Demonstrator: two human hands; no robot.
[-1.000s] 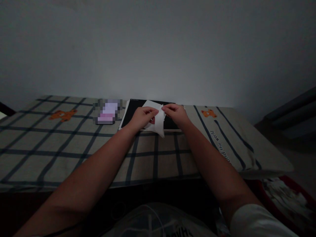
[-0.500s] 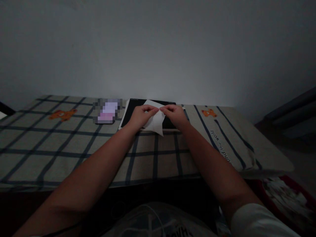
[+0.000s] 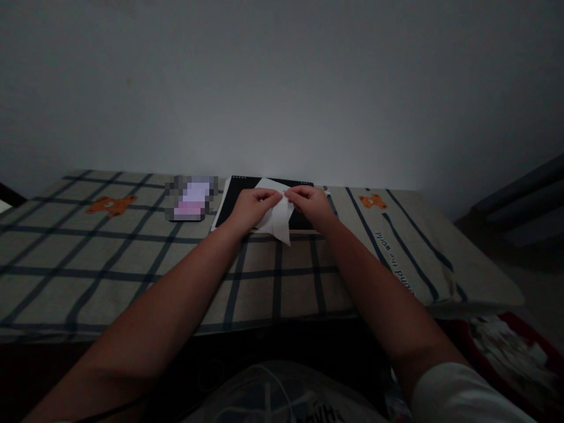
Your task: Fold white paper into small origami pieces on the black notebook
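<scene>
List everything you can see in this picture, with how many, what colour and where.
paper: one, white, folded, held over the board
board: one, black, flat on the cloth at its far middle
cloth: one, beige with dark blue checks, covering the surface in front
bear prints: two, orange, on the cloth, far left and far right
blurred item: one, pale purple, on the cloth left of the board
wall: one, grey, behind the surface
fabric: one, red and white, bottom right, too dark to tell more
left hand: one, grip on the paper's left side
right hand: one, grip on the paper's right side
</scene>
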